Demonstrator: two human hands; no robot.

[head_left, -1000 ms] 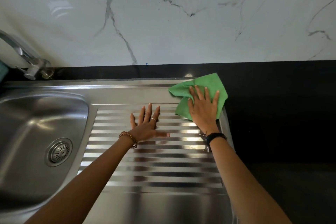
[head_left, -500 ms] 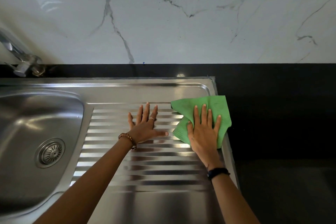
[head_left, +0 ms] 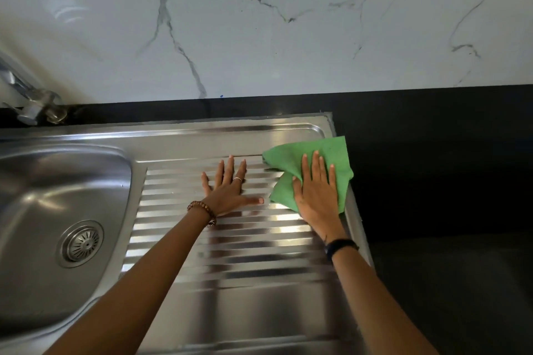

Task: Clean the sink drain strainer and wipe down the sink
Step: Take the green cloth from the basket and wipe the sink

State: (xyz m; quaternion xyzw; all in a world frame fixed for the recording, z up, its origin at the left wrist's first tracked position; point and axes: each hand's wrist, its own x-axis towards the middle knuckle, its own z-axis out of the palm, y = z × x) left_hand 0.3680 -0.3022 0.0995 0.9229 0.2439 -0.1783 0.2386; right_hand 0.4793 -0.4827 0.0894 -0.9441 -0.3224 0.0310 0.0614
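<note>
- Wiping step: right hand (head_left: 317, 196) flat, fingers straight, presses crumpled green cloth (head_left: 331, 158) on ribbed steel drainboard (head_left: 230, 253), 2 o'clock corner.
- Left hand (head_left: 227, 190) flat, fingers spread, braces.
- Next, likely: sweep toward 9 o'clock.

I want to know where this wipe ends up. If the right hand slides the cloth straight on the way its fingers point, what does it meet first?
The right hand points toward the wall. Pushing the green cloth on, it would likely first meet the raised back rim of the sink, then the black counter strip and the marble wall.

Marble wall (head_left: 317, 37) behind; black countertop (head_left: 447, 167) at right.
</note>
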